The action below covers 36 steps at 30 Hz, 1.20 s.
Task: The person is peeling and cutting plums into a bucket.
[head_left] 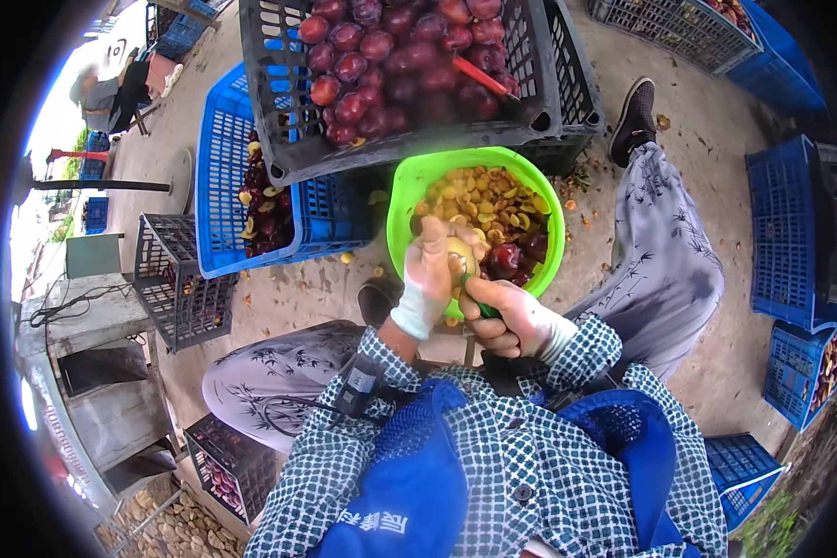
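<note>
Over a bright green basin [399, 200], my left hand [428, 270] grips a plum [459, 253] with pale yellow flesh showing. A white covering is around that hand's palm and wrist. My right hand [519, 321], also with white at the wrist, is closed around a green-handled knife [489, 310]. Its working end meets the plum; the fingers partly hide it. Inside the basin lie many yellow plum pieces [493, 193] and several dark red plums [504, 260].
A black crate [391, 153] of red plums stands just beyond the basin, with a red-handled tool [479, 74] on the fruit. To its left is a blue crate [216, 186] with dark peelings. More crates [786, 232] line the right side. A seated person [112, 98] is far left.
</note>
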Each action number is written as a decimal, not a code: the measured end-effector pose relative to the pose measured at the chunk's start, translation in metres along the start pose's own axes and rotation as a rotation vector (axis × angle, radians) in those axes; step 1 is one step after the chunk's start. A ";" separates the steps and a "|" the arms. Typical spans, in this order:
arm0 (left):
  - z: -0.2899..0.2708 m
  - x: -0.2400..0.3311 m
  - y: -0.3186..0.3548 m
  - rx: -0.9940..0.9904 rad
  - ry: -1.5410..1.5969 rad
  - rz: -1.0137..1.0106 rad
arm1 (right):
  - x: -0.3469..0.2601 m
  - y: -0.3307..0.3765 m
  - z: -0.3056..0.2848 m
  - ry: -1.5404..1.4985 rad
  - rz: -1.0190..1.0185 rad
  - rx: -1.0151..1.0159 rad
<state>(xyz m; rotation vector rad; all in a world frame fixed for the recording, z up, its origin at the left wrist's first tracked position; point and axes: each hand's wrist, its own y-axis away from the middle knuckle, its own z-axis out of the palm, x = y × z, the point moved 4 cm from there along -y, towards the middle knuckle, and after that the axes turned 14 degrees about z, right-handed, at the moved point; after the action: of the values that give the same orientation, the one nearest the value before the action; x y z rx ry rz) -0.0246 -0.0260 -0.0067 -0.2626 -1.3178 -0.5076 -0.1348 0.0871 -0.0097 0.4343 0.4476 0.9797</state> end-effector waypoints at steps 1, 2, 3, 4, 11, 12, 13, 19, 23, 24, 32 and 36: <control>0.005 0.003 0.001 0.025 0.053 0.010 | 0.001 0.005 0.010 -0.152 0.073 -0.131; 0.011 0.006 0.002 0.050 0.106 0.020 | 0.007 -0.002 0.005 -0.243 0.063 -0.286; 0.017 0.009 0.001 0.070 0.156 0.031 | 0.008 -0.002 0.004 -0.221 0.040 -0.280; 0.016 -0.008 0.005 0.143 0.357 -0.091 | 0.010 -0.002 0.004 -0.196 0.027 -0.275; -0.053 -0.040 -0.019 0.261 0.192 -0.051 | -0.024 0.015 -0.035 0.178 -0.417 0.561; -0.064 -0.041 -0.028 0.229 -0.061 -0.080 | -0.029 0.018 -0.043 0.245 -0.480 0.700; -0.072 -0.040 -0.039 0.193 -0.310 -0.106 | -0.037 0.023 -0.047 0.312 -0.531 0.848; -0.034 -0.043 -0.069 -0.280 -1.333 0.157 | -0.040 0.034 -0.043 0.098 -0.609 0.797; -0.006 -0.045 -0.053 -0.489 -1.282 0.190 | -0.044 0.045 -0.053 0.031 -0.740 0.870; 0.002 -0.046 -0.046 -0.535 -1.287 0.230 | -0.048 0.052 -0.048 0.023 -0.791 0.864; 0.047 -0.067 -0.024 -0.912 -1.372 0.282 | -0.050 0.056 -0.055 -0.062 -0.834 0.830; 0.032 -0.064 -0.028 -0.751 -1.244 0.155 | -0.049 0.056 -0.054 -0.028 -0.803 0.829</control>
<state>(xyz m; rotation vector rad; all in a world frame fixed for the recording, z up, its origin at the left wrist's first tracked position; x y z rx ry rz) -0.0757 -0.0221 -0.0638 -1.4660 -2.2140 -0.7256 -0.2261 0.0805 -0.0166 0.9128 0.9131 -0.0323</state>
